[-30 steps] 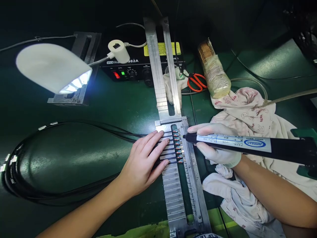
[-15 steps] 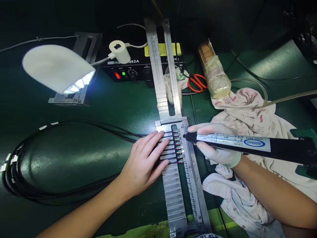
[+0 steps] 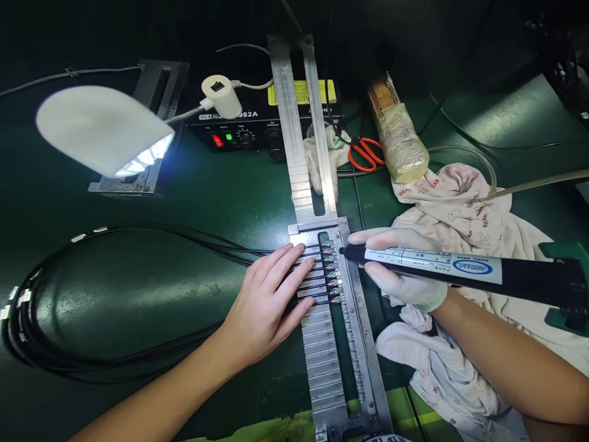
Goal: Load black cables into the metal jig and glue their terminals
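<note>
- The left hand [image 3: 269, 301] lies flat, palm down and fingers spread, on a slotted metal fixture [image 3: 324, 356] that runs toward the viewer along the bench [image 3: 221, 196]; it grips nothing and presses on thin black cables [image 3: 138, 236] laid across the slots.
- The cables end in a row of small connector tips [image 3: 330, 270], side by side in the fixture's channel, just beyond the left fingertips.
- From the fixture the cables sweep left over the bench in a big loop.
- The right hand [image 3: 405, 270], in a pale glove, is closed around a long dispensing syringe [image 3: 442, 265] with a black body and a white printed label.
- The syringe lies almost level, its nozzle pointing left and sitting right at the upper connector tips; whether it touches them I cannot tell.
- The two hands are apart, one on each side of the row of tips.
- Under the right forearm lies a crumpled white printed cloth [image 3: 464, 215].
- At the far end of the fixture stands a black controller box [image 3: 243, 126] with a red and a green light lit.
- A white lamp [image 3: 101, 132] shines on the left.
- Red-handled scissors [image 3: 365, 153] and a wrapped cylindrical bundle [image 3: 398, 132] lie behind the cloth.
</note>
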Motion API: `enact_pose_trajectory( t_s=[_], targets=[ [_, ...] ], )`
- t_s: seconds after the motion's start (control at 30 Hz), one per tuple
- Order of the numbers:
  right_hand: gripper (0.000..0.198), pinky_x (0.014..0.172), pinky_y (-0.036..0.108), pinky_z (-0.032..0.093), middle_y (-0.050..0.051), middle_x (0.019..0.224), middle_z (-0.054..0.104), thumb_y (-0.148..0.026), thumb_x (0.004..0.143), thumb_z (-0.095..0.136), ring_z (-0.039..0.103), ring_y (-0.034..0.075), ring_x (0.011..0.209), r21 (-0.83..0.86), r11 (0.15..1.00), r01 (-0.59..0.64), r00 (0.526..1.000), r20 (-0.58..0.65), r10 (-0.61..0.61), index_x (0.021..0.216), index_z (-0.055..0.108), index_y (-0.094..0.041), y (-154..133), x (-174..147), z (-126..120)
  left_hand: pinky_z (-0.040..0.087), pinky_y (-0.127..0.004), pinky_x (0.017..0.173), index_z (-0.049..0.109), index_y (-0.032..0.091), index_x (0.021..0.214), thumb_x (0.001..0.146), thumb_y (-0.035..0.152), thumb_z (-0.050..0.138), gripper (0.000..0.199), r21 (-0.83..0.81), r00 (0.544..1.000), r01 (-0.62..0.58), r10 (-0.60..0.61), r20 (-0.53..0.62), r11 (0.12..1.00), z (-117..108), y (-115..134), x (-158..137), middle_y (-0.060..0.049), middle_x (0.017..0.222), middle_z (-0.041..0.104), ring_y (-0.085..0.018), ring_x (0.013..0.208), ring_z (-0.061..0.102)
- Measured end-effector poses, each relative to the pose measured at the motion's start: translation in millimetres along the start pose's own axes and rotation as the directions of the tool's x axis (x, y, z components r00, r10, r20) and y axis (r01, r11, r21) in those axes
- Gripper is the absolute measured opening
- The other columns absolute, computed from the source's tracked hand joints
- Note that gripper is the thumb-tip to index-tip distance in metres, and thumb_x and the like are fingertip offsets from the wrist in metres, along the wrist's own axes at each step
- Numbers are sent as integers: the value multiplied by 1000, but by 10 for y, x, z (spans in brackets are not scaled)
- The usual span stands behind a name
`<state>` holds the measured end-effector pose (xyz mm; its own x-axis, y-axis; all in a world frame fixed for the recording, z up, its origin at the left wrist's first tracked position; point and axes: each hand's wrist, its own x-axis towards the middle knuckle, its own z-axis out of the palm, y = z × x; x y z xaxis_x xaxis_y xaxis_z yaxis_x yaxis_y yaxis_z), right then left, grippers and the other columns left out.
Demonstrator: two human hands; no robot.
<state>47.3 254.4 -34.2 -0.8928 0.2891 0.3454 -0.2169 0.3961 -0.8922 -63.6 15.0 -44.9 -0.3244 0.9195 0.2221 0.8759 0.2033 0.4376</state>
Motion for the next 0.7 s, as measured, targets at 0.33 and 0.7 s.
enact_pose_trajectory(
  t_s=[0.33,0.7],
  targets=[
    [25,89,44,62,5,110,70,-16,80,72,70,25,101,-11,1000,13,1000,5,-13,102,64,-26,-8,15,-1,35,-46,110,41,15,146,96,25,56,53,2,1000,-4,4,-10,1000,1,-10,5,-17,150,44,-31,140,38],
    [29,88,44,63,4,110,70,-14,80,70,70,25,99,9,1000,19,999,42,-19,104,63,-27,-7,2,-21,35,-46,111,42,13,145,96,25,57,53,1,1000,-9,9,3,1000,-5,-9,11,-18,150,43,-31,141,37]
  ],
)
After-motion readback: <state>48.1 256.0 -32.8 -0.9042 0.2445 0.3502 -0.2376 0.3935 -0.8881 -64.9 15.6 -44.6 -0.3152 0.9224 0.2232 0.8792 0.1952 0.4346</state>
